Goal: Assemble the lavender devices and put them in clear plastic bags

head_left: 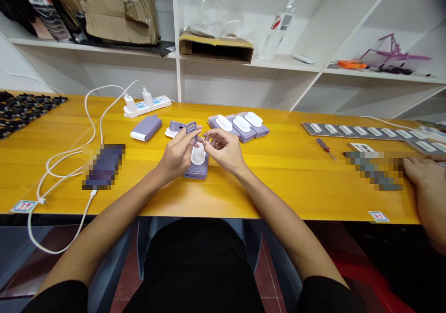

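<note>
My left hand [174, 157] is closed on a small purple frame-shaped part [191, 127], which sticks up past the fingertips. Close beside it, my right hand [227, 150] is pinched around some small clear, shiny pieces [216, 142] that I cannot name. The fingertips of both hands nearly meet. Below them a purple device [196, 171] with a white oval top lies on the table. Just behind the left hand is another purple part [177, 126] with a white base. Several purple devices with white oval tops [242, 123] stand together behind the right hand.
On the left lie a purple-and-white device [147, 127], a power strip [148, 106], white cables and a blurred phone [104, 166]. To the right are a screwdriver [325, 149], a long strip of white ovals [360, 131] and another person's hand [427, 183]. Shelves [278, 64] rise behind.
</note>
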The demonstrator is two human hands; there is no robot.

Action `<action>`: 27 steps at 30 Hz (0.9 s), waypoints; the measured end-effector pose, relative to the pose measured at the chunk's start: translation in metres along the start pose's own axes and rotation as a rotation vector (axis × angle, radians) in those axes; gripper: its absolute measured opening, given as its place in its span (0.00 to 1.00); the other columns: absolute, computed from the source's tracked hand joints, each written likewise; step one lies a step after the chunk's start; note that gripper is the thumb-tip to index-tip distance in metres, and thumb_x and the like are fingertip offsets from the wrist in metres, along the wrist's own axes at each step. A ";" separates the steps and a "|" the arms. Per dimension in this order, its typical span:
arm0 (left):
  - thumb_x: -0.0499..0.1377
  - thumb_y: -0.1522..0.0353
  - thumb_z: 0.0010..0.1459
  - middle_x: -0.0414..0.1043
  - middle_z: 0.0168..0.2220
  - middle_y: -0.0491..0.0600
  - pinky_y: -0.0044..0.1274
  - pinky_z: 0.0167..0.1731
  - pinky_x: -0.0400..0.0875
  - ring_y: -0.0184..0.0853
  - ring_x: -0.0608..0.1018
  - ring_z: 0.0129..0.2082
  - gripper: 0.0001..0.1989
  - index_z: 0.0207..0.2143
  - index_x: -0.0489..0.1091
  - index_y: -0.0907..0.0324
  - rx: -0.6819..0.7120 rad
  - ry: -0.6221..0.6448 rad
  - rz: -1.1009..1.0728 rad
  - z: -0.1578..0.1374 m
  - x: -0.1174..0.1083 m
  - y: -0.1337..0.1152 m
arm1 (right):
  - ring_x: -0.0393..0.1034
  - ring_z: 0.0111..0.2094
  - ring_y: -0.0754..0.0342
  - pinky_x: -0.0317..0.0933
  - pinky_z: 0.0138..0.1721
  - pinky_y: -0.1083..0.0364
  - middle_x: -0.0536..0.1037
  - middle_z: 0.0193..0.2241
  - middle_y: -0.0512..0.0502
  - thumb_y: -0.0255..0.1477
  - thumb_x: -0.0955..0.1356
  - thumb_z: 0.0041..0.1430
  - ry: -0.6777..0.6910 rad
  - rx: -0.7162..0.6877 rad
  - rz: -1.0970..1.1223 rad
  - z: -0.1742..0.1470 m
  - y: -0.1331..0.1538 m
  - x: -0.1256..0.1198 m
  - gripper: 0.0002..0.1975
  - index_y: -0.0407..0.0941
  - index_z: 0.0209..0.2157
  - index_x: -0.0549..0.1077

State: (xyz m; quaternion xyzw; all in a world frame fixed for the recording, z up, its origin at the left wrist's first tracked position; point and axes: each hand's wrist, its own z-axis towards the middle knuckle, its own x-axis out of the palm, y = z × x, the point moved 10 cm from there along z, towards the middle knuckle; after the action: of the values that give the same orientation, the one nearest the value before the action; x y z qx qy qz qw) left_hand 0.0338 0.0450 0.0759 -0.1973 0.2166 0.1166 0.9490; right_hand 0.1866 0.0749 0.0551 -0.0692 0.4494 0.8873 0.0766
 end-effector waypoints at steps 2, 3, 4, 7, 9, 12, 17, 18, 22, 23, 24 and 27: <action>0.51 0.70 0.78 0.77 0.63 0.64 0.30 0.50 0.85 0.38 0.86 0.51 0.19 0.65 0.73 0.60 0.011 0.015 0.025 0.001 0.000 0.001 | 0.65 0.23 0.60 0.61 0.26 0.58 0.79 0.28 0.52 0.32 0.74 0.57 -0.011 0.003 0.013 0.001 0.001 -0.001 0.07 0.45 0.37 0.79; 0.51 0.71 0.78 0.77 0.62 0.64 0.31 0.51 0.85 0.38 0.85 0.53 0.19 0.65 0.73 0.60 0.014 0.020 0.044 0.001 0.000 0.002 | 0.65 0.23 0.60 0.61 0.26 0.58 0.79 0.27 0.52 0.32 0.74 0.57 -0.015 0.002 0.018 0.001 0.002 -0.002 0.07 0.45 0.37 0.79; 0.52 0.71 0.77 0.78 0.61 0.63 0.31 0.53 0.84 0.39 0.85 0.54 0.19 0.65 0.73 0.60 0.017 0.026 0.061 0.001 0.001 0.002 | 0.66 0.23 0.60 0.61 0.26 0.58 0.79 0.27 0.52 0.32 0.74 0.57 -0.017 -0.002 0.021 0.001 0.003 -0.002 0.07 0.45 0.37 0.79; 0.54 0.73 0.76 0.82 0.55 0.59 0.29 0.52 0.83 0.35 0.87 0.48 0.22 0.69 0.70 0.57 0.018 0.045 0.057 0.000 0.002 0.003 | 0.66 0.23 0.59 0.61 0.26 0.58 0.78 0.26 0.52 0.31 0.74 0.58 -0.014 -0.023 0.023 -0.001 0.006 -0.002 0.07 0.45 0.37 0.79; 0.57 0.73 0.74 0.83 0.54 0.56 0.26 0.50 0.84 0.33 0.87 0.43 0.27 0.73 0.65 0.55 0.002 0.055 0.011 0.000 0.003 0.004 | 0.67 0.23 0.59 0.60 0.25 0.58 0.79 0.26 0.52 0.32 0.74 0.59 -0.002 -0.034 0.019 -0.002 0.008 0.000 0.07 0.45 0.38 0.79; 0.60 0.72 0.72 0.84 0.54 0.54 0.26 0.52 0.84 0.35 0.88 0.45 0.33 0.76 0.60 0.53 -0.036 0.073 -0.046 -0.002 0.005 0.008 | 0.67 0.23 0.60 0.60 0.25 0.58 0.82 0.31 0.49 0.32 0.73 0.59 0.011 -0.044 0.006 -0.003 0.008 0.002 0.08 0.45 0.40 0.79; 0.63 0.72 0.69 0.85 0.49 0.51 0.24 0.47 0.85 0.31 0.87 0.38 0.37 0.77 0.58 0.54 -0.070 0.071 -0.096 -0.002 0.003 0.013 | 0.66 0.23 0.59 0.60 0.25 0.57 0.82 0.30 0.50 0.31 0.74 0.58 0.015 -0.054 -0.017 -0.004 0.007 0.003 0.07 0.45 0.39 0.78; 0.64 0.72 0.68 0.85 0.48 0.50 0.23 0.47 0.85 0.31 0.86 0.37 0.36 0.76 0.60 0.54 -0.060 0.071 -0.083 -0.002 0.002 0.012 | 0.65 0.23 0.59 0.59 0.25 0.57 0.80 0.28 0.51 0.32 0.74 0.58 0.021 -0.050 -0.022 -0.004 0.007 0.003 0.07 0.45 0.39 0.78; 0.64 0.72 0.68 0.83 0.47 0.49 0.22 0.46 0.84 0.29 0.86 0.36 0.33 0.73 0.65 0.55 -0.046 0.065 -0.053 -0.002 0.000 0.012 | 0.63 0.23 0.59 0.59 0.26 0.57 0.76 0.25 0.54 0.32 0.73 0.59 0.036 -0.036 -0.042 -0.005 0.007 0.005 0.07 0.46 0.38 0.78; 0.64 0.72 0.69 0.83 0.47 0.50 0.22 0.46 0.84 0.29 0.86 0.36 0.32 0.73 0.65 0.55 -0.048 0.059 -0.056 -0.001 0.000 0.012 | 0.64 0.23 0.59 0.59 0.26 0.57 0.76 0.25 0.53 0.32 0.73 0.59 0.034 -0.037 -0.045 -0.005 0.007 0.004 0.07 0.46 0.38 0.77; 0.64 0.72 0.69 0.83 0.47 0.50 0.22 0.46 0.84 0.29 0.86 0.37 0.32 0.73 0.66 0.55 -0.048 0.053 -0.058 -0.001 -0.001 0.012 | 0.64 0.23 0.59 0.59 0.26 0.57 0.76 0.25 0.53 0.32 0.73 0.59 0.031 -0.039 -0.046 -0.005 0.008 0.004 0.07 0.46 0.38 0.77; 0.65 0.71 0.70 0.82 0.49 0.51 0.23 0.46 0.85 0.30 0.86 0.38 0.32 0.73 0.65 0.54 -0.036 0.038 -0.057 -0.001 -0.002 0.012 | 0.64 0.23 0.58 0.59 0.25 0.56 0.77 0.26 0.52 0.32 0.73 0.60 0.012 -0.057 -0.025 -0.005 0.012 0.002 0.07 0.46 0.39 0.77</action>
State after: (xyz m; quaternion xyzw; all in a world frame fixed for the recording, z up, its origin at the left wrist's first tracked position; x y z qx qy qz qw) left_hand 0.0282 0.0548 0.0724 -0.2224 0.2268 0.0897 0.9439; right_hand 0.1824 0.0640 0.0608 -0.0825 0.4236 0.8983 0.0829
